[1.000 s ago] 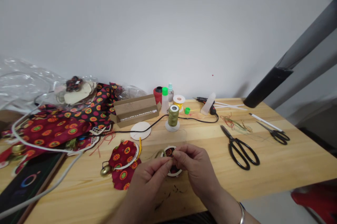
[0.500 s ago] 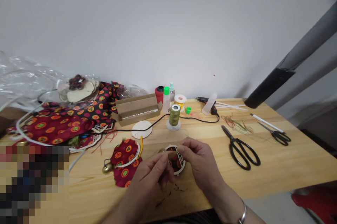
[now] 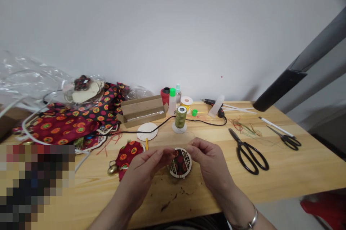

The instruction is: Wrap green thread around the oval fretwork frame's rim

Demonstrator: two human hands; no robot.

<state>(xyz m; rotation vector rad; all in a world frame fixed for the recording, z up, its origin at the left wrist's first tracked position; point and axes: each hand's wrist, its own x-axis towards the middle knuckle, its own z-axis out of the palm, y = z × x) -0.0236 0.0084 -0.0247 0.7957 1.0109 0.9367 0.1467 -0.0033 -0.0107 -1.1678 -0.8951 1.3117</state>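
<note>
A small round ornament (image 3: pixel 180 165) with a white openwork lattice frame over dark patterned fabric lies between my hands. My left hand (image 3: pixel 147 167) is at its left edge, thumb and fingers drawn together; whatever they hold is too small to make out. At the upper right of the ornament, my right hand (image 3: pixel 209 159) pinches what looks like a fine olive thread. A spool of olive thread (image 3: pixel 180 119) stands upright just beyond, a faint strand trailing from its side. Red flower-patterned fabric (image 3: pixel 129 154) with a brass bell (image 3: pixel 112 168) lies beside my left hand, partly hidden by it.
Large black scissors (image 3: pixel 247 154) and smaller scissors (image 3: pixel 288 140) lie on the right. Behind are a green-capped bottle (image 3: pixel 172 102), a cardboard box (image 3: pixel 143 111), a white disc (image 3: pixel 147 131) and a corded glue gun (image 3: pixel 213 104). Patterned fabric (image 3: pixel 67 125) heaps up on the left.
My hands have moved apart, the left one shifting left and uncovering more of the round ornament. The view has shifted slightly.
</note>
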